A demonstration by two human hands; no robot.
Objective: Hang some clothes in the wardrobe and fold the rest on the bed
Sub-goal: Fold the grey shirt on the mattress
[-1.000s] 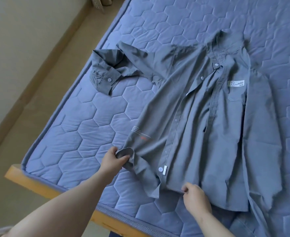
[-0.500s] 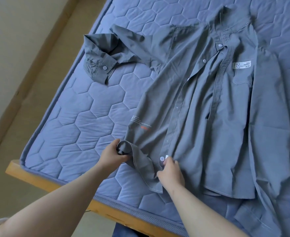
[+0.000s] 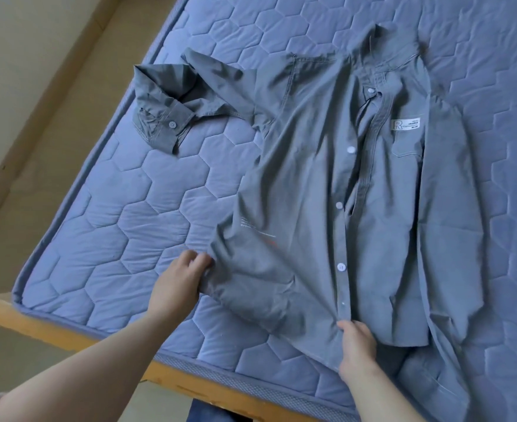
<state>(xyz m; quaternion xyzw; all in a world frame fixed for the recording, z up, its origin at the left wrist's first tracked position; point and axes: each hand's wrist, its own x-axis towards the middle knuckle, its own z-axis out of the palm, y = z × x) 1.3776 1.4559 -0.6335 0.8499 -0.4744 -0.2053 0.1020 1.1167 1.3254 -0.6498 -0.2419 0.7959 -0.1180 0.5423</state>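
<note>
The left hand [image 3: 178, 284] and right hand [image 3: 357, 345], fingers curled, pinch the shirt [image 3: 312, 193] by its hem, flattening it on the bed [image 3: 129, 239]. Next, probably, the loose sleeve [image 3: 190, 95] wants folding in.

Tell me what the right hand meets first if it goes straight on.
The right hand pinches the hem of the grey shirt and points up the button strip, so probably the nearest button there.

- A large "R" is shown on a white label [image 3: 405, 124] on the chest of a grey shirt [image 3: 312, 184], upper right of centre; the small lines beside it cannot be read.
- Faint white print [image 3: 248, 224] lower on the shirt is illegible.
</note>
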